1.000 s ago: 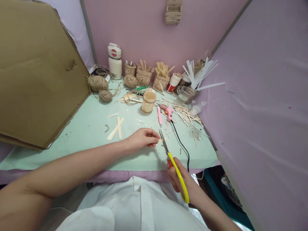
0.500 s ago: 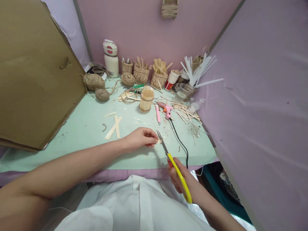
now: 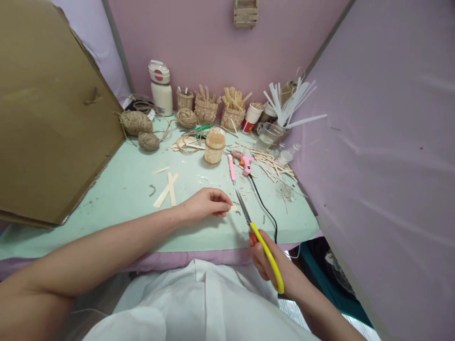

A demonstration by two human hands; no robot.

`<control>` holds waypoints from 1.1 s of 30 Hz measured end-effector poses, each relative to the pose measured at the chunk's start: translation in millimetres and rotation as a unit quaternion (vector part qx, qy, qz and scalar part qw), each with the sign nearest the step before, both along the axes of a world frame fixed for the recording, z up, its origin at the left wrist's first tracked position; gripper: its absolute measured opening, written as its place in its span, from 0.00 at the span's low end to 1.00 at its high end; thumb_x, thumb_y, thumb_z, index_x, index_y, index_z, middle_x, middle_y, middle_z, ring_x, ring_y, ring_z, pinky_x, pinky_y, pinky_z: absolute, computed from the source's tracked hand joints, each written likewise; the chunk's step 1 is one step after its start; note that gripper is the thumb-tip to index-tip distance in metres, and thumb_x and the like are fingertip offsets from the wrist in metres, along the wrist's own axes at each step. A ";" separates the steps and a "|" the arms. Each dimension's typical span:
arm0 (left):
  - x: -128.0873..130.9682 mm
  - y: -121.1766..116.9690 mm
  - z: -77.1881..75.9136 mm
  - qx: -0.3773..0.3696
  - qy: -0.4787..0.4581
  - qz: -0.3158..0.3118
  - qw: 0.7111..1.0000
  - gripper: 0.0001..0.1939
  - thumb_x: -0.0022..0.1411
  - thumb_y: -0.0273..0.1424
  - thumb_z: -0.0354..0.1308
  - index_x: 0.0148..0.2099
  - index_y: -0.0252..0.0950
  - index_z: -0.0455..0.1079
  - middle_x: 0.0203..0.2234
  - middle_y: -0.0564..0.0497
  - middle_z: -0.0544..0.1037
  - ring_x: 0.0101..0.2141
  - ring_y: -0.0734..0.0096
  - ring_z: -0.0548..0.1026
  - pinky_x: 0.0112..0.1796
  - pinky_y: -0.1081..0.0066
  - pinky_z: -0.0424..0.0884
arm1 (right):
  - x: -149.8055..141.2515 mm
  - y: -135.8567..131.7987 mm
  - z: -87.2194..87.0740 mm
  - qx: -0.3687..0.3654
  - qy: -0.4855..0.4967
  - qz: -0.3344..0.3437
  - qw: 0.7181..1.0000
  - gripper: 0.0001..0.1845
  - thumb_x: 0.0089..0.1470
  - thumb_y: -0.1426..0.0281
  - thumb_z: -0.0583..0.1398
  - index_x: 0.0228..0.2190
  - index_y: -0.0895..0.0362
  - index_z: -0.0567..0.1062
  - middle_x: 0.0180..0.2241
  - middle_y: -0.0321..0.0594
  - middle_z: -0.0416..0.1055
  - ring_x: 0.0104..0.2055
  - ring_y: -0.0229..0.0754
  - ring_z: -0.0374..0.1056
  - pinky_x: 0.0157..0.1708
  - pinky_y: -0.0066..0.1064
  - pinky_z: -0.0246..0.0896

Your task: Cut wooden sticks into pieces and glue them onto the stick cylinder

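My left hand [image 3: 209, 204] pinches a short pale wooden strip [image 3: 233, 208], most of it hidden by the fingers. To its right, my right hand [image 3: 265, 253] grips scissors [image 3: 267, 255] with yellow and red handles. Their blades point away from me and lie a little apart from the strip. Beyond my hands stands a small wooden-strip cup [image 3: 214, 148] banded with twine. A pink utility knife [image 3: 232, 169] and a pink glue gun [image 3: 246, 162] lie beside it. Left of my left hand, two flat wooden strips [image 3: 171, 189] cross each other on the table.
Twine balls [image 3: 137, 123] sit at the back left beside a large cardboard sheet [image 3: 53, 118]. Stick-filled baskets [image 3: 232, 116], a white bottle [image 3: 161, 94] and a clear plastic cup [image 3: 267, 137] line the back. Wood scraps [image 3: 272, 166] lie at right, near the glue gun's black cord [image 3: 263, 203].
The scissors have drawn back to the right, away from the strip between my left fingers. My left hand stays nearly in place, and the view has shifted slightly.
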State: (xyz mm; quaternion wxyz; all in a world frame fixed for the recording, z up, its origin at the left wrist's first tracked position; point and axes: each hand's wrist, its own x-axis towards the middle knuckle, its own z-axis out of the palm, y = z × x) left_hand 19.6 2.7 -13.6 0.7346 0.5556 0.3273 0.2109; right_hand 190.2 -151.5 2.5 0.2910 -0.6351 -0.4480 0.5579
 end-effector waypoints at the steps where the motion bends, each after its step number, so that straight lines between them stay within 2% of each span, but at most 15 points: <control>1: 0.3 0.2 -1.0 -0.002 -0.001 0.008 1.000 0.12 0.45 0.35 0.64 0.32 0.32 0.73 0.20 0.52 0.72 0.23 0.77 0.69 0.26 0.75 0.63 | -0.3 1.2 2.5 0.005 0.000 0.009 1.000 0.21 0.54 0.48 0.50 0.30 0.53 0.57 0.22 0.28 0.50 0.19 0.30 0.42 0.17 0.24 0.41; 6: 1.3 2.5 -5.6 -0.003 -0.009 0.057 0.998 0.15 0.46 0.36 0.64 0.36 0.33 0.73 0.22 0.53 0.72 0.24 0.78 0.68 0.28 0.75 0.63 | 1.7 7.6 5.6 0.009 0.021 0.031 0.999 0.22 0.55 0.47 0.47 0.30 0.53 0.54 0.21 0.27 0.48 0.19 0.30 0.40 0.18 0.25 0.39; 10: 1.5 2.3 -3.3 0.017 -0.024 0.087 0.996 0.15 0.45 0.37 0.64 0.34 0.33 0.72 0.23 0.53 0.71 0.25 0.78 0.67 0.30 0.74 0.64 | 4.2 13.4 0.4 0.012 0.027 0.023 0.999 0.20 0.53 0.49 0.52 0.29 0.53 0.55 0.22 0.28 0.51 0.19 0.30 0.43 0.18 0.24 0.42; 15: 1.8 -0.3 0.2 0.008 -0.030 0.113 0.993 0.15 0.44 0.37 0.65 0.33 0.32 0.71 0.24 0.53 0.72 0.26 0.77 0.68 0.32 0.72 0.66 | 4.0 17.7 -8.4 0.003 0.054 0.031 0.998 0.21 0.54 0.47 0.48 0.29 0.52 0.54 0.20 0.27 0.48 0.19 0.31 0.42 0.17 0.24 0.40; 18: 2.2 -0.9 -0.9 -0.008 -0.039 0.126 0.991 0.16 0.44 0.36 0.66 0.35 0.33 0.71 0.25 0.52 0.72 0.26 0.77 0.68 0.31 0.73 0.66 | 1.5 17.3 -11.4 0.010 0.052 0.038 0.998 0.21 0.54 0.48 0.50 0.29 0.52 0.54 0.21 0.27 0.48 0.19 0.30 0.42 0.17 0.23 0.41; 24: 2.9 -2.2 -2.4 -0.050 -0.054 0.148 0.986 0.17 0.47 0.34 0.64 0.40 0.34 0.71 0.28 0.52 0.72 0.27 0.79 0.69 0.31 0.75 0.65 | -3.2 18.4 -13.5 0.006 0.056 0.054 0.997 0.17 0.57 0.53 0.50 0.29 0.52 0.53 0.21 0.27 0.48 0.19 0.30 0.44 0.17 0.23 0.44; 28: 4.4 -3.6 -2.6 -0.053 -0.058 0.156 0.985 0.15 0.46 0.34 0.64 0.38 0.34 0.72 0.29 0.52 0.72 0.27 0.79 0.68 0.31 0.75 0.65 | -6.8 22.0 -15.4 0.013 0.050 0.045 0.998 0.19 0.55 0.51 0.51 0.29 0.53 0.53 0.21 0.26 0.49 0.19 0.30 0.44 0.17 0.24 0.44; 33: 5.2 -5.7 -1.6 -0.048 -0.057 0.133 0.988 0.12 0.45 0.33 0.64 0.33 0.33 0.71 0.26 0.54 0.71 0.24 0.81 0.66 0.30 0.75 0.64 | -11.1 25.1 -12.7 0.004 0.033 0.034 0.999 0.18 0.54 0.53 0.52 0.29 0.53 0.53 0.20 0.25 0.49 0.19 0.30 0.45 0.17 0.24 0.44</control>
